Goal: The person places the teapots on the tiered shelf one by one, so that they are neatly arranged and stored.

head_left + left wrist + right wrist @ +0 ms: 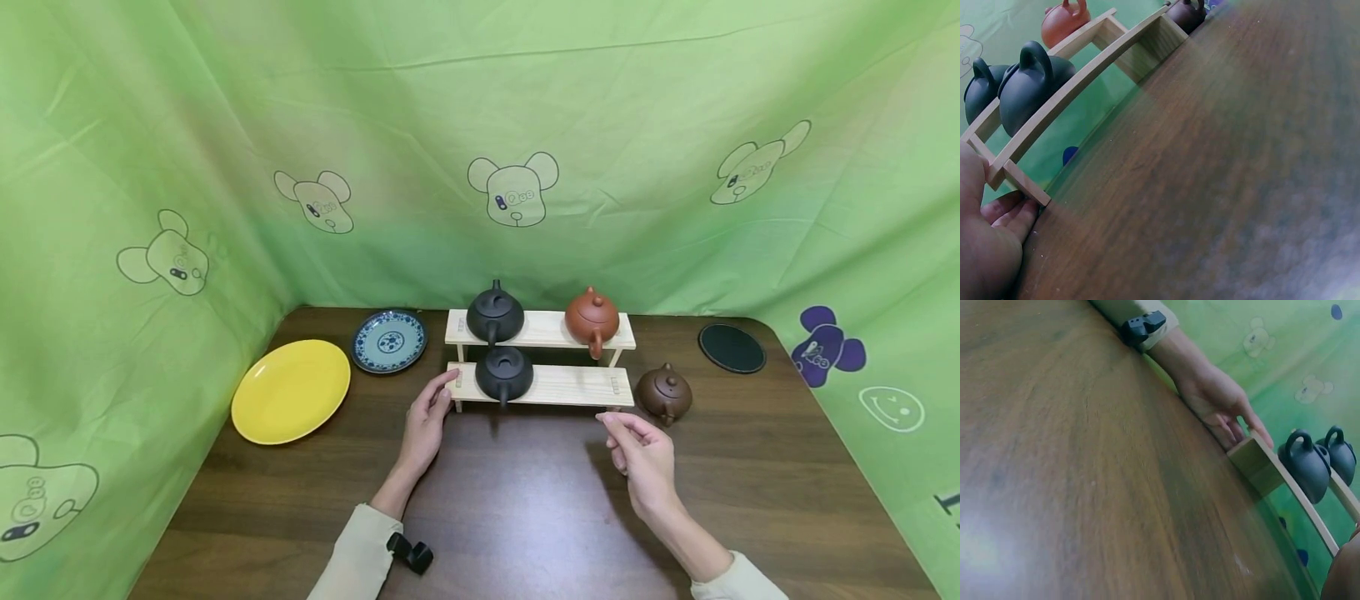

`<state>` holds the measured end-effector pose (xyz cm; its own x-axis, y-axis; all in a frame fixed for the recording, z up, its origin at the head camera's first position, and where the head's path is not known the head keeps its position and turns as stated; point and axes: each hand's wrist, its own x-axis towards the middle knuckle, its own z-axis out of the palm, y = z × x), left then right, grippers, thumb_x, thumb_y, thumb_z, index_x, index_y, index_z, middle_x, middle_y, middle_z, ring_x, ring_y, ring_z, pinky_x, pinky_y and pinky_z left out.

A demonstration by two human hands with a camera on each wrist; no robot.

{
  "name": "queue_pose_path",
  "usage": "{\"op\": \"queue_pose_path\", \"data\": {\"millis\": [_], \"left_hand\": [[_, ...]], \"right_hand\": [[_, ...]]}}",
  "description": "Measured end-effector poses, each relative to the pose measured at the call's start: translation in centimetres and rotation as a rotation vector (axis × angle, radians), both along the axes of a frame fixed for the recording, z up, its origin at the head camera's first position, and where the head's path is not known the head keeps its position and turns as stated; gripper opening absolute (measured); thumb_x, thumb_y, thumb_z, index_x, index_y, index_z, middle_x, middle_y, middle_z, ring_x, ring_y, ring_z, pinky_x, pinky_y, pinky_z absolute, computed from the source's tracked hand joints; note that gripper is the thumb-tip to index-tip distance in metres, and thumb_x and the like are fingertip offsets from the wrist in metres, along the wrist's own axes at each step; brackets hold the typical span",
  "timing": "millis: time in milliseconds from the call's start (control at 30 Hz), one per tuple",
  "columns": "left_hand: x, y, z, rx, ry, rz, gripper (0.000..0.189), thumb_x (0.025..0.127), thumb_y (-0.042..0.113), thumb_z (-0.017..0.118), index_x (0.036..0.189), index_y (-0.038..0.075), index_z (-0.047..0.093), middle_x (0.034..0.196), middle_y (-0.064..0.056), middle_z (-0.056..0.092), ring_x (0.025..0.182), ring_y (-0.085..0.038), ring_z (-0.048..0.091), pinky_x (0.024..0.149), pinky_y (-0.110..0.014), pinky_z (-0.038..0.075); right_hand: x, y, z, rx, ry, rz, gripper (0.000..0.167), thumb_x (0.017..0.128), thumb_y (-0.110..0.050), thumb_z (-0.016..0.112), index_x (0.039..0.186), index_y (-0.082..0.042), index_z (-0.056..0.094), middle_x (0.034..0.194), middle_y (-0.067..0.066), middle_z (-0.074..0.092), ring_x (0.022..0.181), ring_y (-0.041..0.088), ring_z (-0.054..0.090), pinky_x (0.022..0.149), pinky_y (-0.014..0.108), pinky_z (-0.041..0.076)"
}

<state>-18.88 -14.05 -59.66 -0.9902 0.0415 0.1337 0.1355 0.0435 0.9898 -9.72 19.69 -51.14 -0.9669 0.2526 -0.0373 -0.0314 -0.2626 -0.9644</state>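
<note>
A two-tier wooden stand (570, 384) sits mid-table. My left hand (424, 429) grips the left end of its lower shelf; in the left wrist view, curled fingers (1013, 212) lie beside the stand's leg. One black teapot (504, 374) rests on the lower shelf. On the upper shelf are another black teapot (495, 314) and a reddish-orange teapot (592, 317). My right hand (647, 462) hovers in front of the lower shelf's right end, fingers loosely bent, thumb and forefinger close together, nothing visible in it. Just beyond it, a dark brown teapot (664, 394) stands on the table.
Left of the stand lie a blue patterned plate (390, 342) and a larger yellow plate (291, 392). A dark round coaster (732, 348) lies at the back right. Green printed cloth (420, 100) hangs behind and on both sides of the brown wooden table (517, 517).
</note>
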Motion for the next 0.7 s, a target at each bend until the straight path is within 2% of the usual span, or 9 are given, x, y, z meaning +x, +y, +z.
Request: {"op": "queue_pose_path", "data": {"millis": [100,233,400,533,700], "left_hand": [[0.2,0.1,0.3,-0.021,0.022,0.003,0.035,0.118,0.025,0.057,0.151,0.028,0.069,0.150,0.002,0.069,0.124,-0.015,0.065,0.112,-0.027,0.054],[0.4,0.2,0.7,-0.046,0.051,0.015,0.035,0.118,0.023,0.056,0.150,0.027,0.070,0.147,0.004,0.070,0.122,-0.016,0.066,0.110,-0.028,0.055],[0.5,0.3,1.0,-0.038,0.029,0.019,0.036,0.118,0.021,0.055,0.150,0.027,0.070,0.147,0.007,0.070,0.124,-0.015,0.066,0.111,-0.028,0.054],[0.5,0.4,1.2,-0.030,0.022,0.019,0.036,0.118,0.020,0.055,0.150,0.026,0.070,0.150,0.008,0.069,0.128,-0.016,0.066,0.112,-0.028,0.054],[0.5,0.4,1.2,-0.028,0.022,0.020,0.036,0.118,0.019,0.055,0.150,0.027,0.070,0.148,0.009,0.070,0.126,-0.017,0.066,0.112,-0.030,0.054]], "right_hand": [[0.1,0.6,-0.1,0.005,-0.008,-0.031,0.025,0.108,0.001,0.069,0.094,-0.012,0.085,0.065,-0.005,0.063,0.049,-0.001,0.045,0.046,0.015,0.031],[0.3,1.4,-0.2,0.002,-0.010,-0.066,0.024,0.108,0.000,0.069,0.094,-0.010,0.085,0.065,-0.005,0.062,0.048,-0.001,0.045,0.048,0.024,0.023],[0.5,2.4,-0.3,-0.026,0.003,-0.108,0.026,0.108,0.001,0.069,0.092,-0.010,0.085,0.064,-0.004,0.062,0.047,0.000,0.043,0.054,0.034,0.017],[0.5,3.4,-0.1,-0.060,0.010,-0.140,0.025,0.108,0.001,0.069,0.091,-0.009,0.085,0.063,-0.004,0.062,0.047,0.001,0.043,0.055,0.034,0.016],[0.5,4.9,0.1,-0.090,-0.016,-0.196,0.021,0.105,0.002,0.073,0.090,-0.006,0.085,0.062,-0.003,0.063,0.047,0.003,0.045,0.050,0.028,0.020]]}}
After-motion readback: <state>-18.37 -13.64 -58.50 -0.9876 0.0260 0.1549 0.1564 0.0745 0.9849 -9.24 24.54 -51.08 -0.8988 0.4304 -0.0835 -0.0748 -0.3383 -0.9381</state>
